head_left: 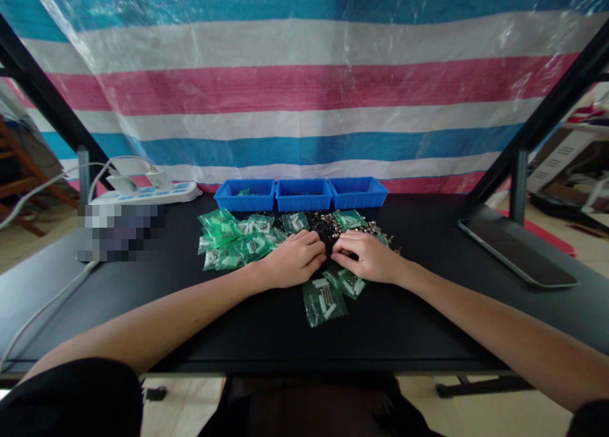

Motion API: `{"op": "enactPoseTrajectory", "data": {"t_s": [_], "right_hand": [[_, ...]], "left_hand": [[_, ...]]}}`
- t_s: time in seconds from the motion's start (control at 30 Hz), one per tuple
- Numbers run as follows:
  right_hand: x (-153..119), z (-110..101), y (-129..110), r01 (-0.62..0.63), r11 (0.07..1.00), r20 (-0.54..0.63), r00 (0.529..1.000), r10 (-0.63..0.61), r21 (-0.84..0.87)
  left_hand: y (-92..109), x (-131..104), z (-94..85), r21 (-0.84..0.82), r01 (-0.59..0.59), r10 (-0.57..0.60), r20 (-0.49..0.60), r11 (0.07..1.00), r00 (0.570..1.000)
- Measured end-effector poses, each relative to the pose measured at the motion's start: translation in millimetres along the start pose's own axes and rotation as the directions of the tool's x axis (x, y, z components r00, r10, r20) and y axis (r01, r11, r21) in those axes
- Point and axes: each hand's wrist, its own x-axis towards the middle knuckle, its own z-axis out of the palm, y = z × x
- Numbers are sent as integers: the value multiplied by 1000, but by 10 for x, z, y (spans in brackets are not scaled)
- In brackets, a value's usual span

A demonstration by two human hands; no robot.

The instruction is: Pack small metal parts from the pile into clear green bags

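My left hand [295, 259] and my right hand [365, 257] rest close together over the middle of the black table, a small gap between them. Both have curled fingers; anything pinched in them is too small or hidden to make out. Just beyond the fingertips lies a heap of small dark and metallic pieces, like screws [323, 224]. A pile of green plastic bags [219, 228] spreads to the left of my left hand. Nearer me, below the hands, lies a green bag [325, 301] with white plugs and screws inside, and a second bag [351, 283] partly overlaps it.
Three blue bins [303, 200] stand in a row behind the heap; the left one holds some green bits. A white power strip [176, 193] with plugs and cables sits back left. A phone [516, 252] lies at the right. A striped sheet [295, 88] hangs behind.
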Motion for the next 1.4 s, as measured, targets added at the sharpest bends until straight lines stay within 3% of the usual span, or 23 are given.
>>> {"op": "enactPoseTrajectory", "data": {"t_s": [1.4], "right_hand": [[0, 8, 12, 2, 1000, 14, 1000, -2, -11]], "left_hand": [[-10, -6, 14, 3, -4, 4, -12, 1000, 1000]]}}
